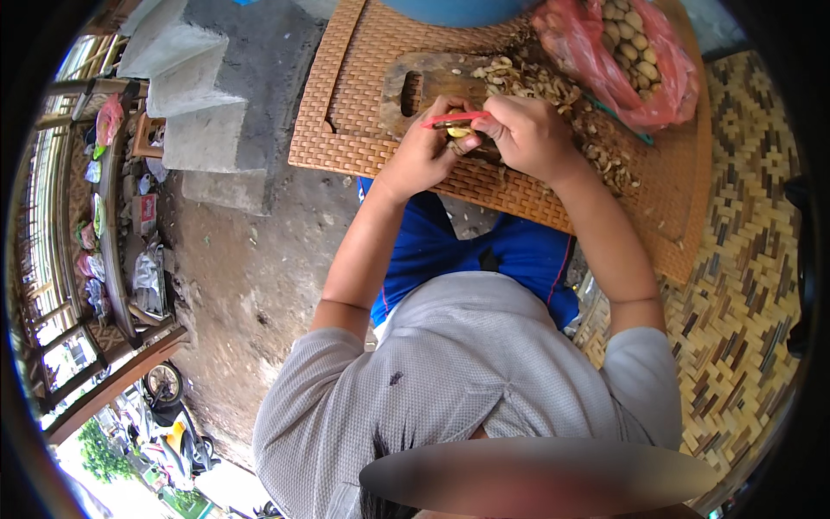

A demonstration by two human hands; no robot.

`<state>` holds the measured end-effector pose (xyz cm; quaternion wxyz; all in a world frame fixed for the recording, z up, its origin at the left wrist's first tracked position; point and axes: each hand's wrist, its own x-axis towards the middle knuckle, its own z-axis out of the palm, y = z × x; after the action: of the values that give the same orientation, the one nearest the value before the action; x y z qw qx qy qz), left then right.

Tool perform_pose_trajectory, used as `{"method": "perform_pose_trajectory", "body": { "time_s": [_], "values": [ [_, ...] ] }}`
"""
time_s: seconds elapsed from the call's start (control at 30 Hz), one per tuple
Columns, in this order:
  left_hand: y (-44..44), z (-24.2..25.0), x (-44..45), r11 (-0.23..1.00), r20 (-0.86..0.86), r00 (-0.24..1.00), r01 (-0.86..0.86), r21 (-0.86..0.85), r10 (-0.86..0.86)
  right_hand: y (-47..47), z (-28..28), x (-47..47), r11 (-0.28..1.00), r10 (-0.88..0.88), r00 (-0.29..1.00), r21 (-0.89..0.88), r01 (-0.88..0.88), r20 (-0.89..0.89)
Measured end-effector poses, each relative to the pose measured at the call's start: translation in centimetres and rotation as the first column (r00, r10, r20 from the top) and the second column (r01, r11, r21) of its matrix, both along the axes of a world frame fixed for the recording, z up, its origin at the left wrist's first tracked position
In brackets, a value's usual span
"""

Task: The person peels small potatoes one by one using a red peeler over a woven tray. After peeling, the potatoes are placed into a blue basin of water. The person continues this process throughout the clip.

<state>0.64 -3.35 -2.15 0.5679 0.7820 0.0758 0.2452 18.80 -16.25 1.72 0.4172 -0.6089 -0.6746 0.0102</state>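
Note:
A small, partly peeled potato (459, 130) sits in the fingers of my left hand (433, 150). My right hand (528, 135) grips a red-handled peeler (457, 117), which lies across the top of the potato. Both hands are close together above the near edge of a wooden cutting board (431, 71). Peelings (528, 81) are heaped on the board and spill to its right. At the back right, a red plastic bag (674, 84) gapes around several unpeeled potatoes (628, 39).
A woven rattan table (350, 123) carries the board and bag. The rim of a blue basin (460, 14) shows at the far edge. A green-handled tool (622, 120) lies partly under the bag. Concrete steps (201, 123) rise on the left; a woven bamboo wall (739, 259) stands right.

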Motion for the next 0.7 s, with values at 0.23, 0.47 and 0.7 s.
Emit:
{"method": "perform_pose_trajectory", "body": {
  "time_s": [0.23, 0.47, 0.7],
  "values": [
    [-0.07, 0.05, -0.18, 0.995, -0.010, 1.000, -0.001, -0.096, 0.000, 0.04, -0.01, -0.06, 0.998, -0.007, 1.000, 0.055, 0.007, -0.003],
    [0.05, 0.13, -0.15, 1.000, 0.011, 1.000, -0.007, 0.007, 0.007, -0.09, -0.03, -0.19, 1.000, 0.006, 1.000, 0.029, -0.006, 0.000],
    [-0.17, 0.10, -0.14, 1.000, -0.030, 1.000, -0.007, -0.019, 0.006, -0.01, -0.10, -0.30, 0.999, -0.014, 1.000, 0.047, 0.014, -0.001]
  ]
}}
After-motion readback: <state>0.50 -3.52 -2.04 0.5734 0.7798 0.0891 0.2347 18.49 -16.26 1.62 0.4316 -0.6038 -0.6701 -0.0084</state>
